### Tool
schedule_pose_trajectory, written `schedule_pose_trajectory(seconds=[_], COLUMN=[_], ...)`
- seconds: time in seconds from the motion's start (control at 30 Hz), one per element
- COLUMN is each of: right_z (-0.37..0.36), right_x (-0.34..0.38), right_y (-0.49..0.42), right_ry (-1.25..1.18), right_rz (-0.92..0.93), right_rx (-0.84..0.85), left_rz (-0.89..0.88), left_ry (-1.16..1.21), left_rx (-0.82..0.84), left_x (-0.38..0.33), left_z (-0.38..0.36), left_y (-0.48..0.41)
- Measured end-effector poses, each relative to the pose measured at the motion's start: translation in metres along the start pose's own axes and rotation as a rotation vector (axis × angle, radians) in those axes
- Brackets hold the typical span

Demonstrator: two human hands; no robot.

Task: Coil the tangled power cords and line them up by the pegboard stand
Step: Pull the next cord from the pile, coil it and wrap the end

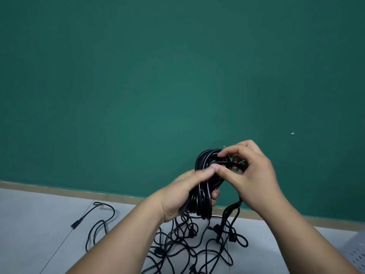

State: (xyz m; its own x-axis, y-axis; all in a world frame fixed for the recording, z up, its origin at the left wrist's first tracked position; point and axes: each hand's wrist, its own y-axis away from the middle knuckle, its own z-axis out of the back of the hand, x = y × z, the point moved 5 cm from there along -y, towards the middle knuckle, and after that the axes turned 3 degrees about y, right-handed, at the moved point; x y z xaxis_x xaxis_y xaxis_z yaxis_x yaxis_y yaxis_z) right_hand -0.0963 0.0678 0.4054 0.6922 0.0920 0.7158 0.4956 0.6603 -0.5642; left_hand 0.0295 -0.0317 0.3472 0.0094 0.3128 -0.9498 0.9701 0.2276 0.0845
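My left hand (pixel 184 191) grips a coiled black power cord (pixel 204 184) held up in front of the green wall, fingers wrapped round the bundle's lower half. At the coil's top, my right hand (pixel 250 173) pinches a loose strand of the same cord. The cord's free tail (pixel 230 210) hangs down from the right hand to the table. Below both hands lies a tangled pile of black power cords (pixel 189 248) on the grey table (pixel 39 224). A corner of the perforated pegboard stand (pixel 355 256) shows at the bottom right.
One loose black cord with a plug (pixel 94 220) lies apart on the table's left side. A green wall (pixel 158 76) with a tan strip along its base (pixel 59 189) stands right behind the table.
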Motion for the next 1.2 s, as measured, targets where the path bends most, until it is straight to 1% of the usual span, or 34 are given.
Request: schedule_pose_trajectory(seconds=[0.1, 0.17, 0.23, 0.3, 0.33, 0.43, 0.47, 0.5, 0.53, 0.57, 0.6, 0.67, 0.73, 0.8, 0.87, 0.93, 0.97, 1.03, 1.13, 1.2], right_z=[0.001, 0.001, 0.000, 0.000, -0.001, -0.003, -0.004, -0.004, -0.003, 0.001, 0.005, 0.012, 0.015, 0.015, 0.012, 0.006, 0.003, 0.002, 0.004, -0.001], right_x=[0.003, 0.003, -0.001, -0.010, -0.016, -0.033, -0.036, -0.037, -0.035, -0.031, -0.026, -0.010, -0.003, -0.007, -0.020, -0.031, -0.033, -0.033, -0.026, -0.022], right_y=[0.000, 0.000, 0.000, 0.000, 0.000, 0.002, 0.004, 0.004, 0.003, 0.000, -0.002, -0.005, -0.006, -0.006, -0.004, -0.001, 0.001, 0.002, -0.001, 0.000], right_ry=[0.104, 0.148, 0.162, 0.147, 0.093, -0.226, -0.262, -0.251, -0.216, -0.174, -0.130, -0.095, -0.108, -0.152, -0.276, -0.387, -0.422, -0.451, -0.433, -0.455], right_rz=[0.020, 0.013, -0.026, -0.099, -0.158, -0.333, -0.344, -0.322, -0.279, -0.217, -0.143, -0.023, -0.004, -0.093, -0.283, -0.475, -0.530, -0.531, -0.431, -0.405], right_rx=[0.003, 0.008, 0.020, 0.039, 0.066, 0.244, 0.311, 0.343, 0.322, 0.253, 0.157, -0.013, -0.093, -0.101, -0.077, -0.004, 0.033, 0.034, -0.032, -0.025], left_rz=[-0.096, -0.076, -0.058, -0.061, -0.063, -0.078, -0.101, -0.129, -0.153, -0.164, -0.160, -0.120, -0.053, -0.005, -0.008, -0.031, -0.039, -0.062, -0.113, -0.142], left_ry=[-0.190, -0.261, -0.275, -0.218, -0.175, 0.004, 0.082, 0.150, 0.185, 0.174, 0.111, -0.141, -0.345, -0.393, -0.360, -0.223, -0.144, -0.065, -0.038, 0.026], left_rx=[-0.048, -0.057, -0.083, -0.105, -0.115, -0.131, -0.142, -0.164, -0.191, -0.219, -0.245, -0.271, -0.228, -0.145, -0.058, 0.020, 0.046, 0.037, -0.073, -0.096], left_x=[-0.003, 0.000, 0.001, 0.002, 0.002, -0.004, -0.007, -0.010, -0.012, -0.013, -0.014, -0.012, -0.006, 0.001, 0.003, -0.002, -0.004, -0.008, -0.013, -0.015], left_z=[0.000, 0.000, 0.000, 0.003, 0.006, 0.013, 0.015, 0.019, 0.023, 0.027, 0.031, 0.035, 0.030, 0.021, 0.011, 0.003, 0.000, 0.000, 0.011, 0.013], left_y=[-0.001, -0.002, -0.002, -0.004, -0.005, -0.005, -0.004, -0.003, -0.002, -0.001, 0.000, 0.002, 0.004, 0.004, 0.003, 0.004, 0.005, 0.004, 0.002, 0.002])
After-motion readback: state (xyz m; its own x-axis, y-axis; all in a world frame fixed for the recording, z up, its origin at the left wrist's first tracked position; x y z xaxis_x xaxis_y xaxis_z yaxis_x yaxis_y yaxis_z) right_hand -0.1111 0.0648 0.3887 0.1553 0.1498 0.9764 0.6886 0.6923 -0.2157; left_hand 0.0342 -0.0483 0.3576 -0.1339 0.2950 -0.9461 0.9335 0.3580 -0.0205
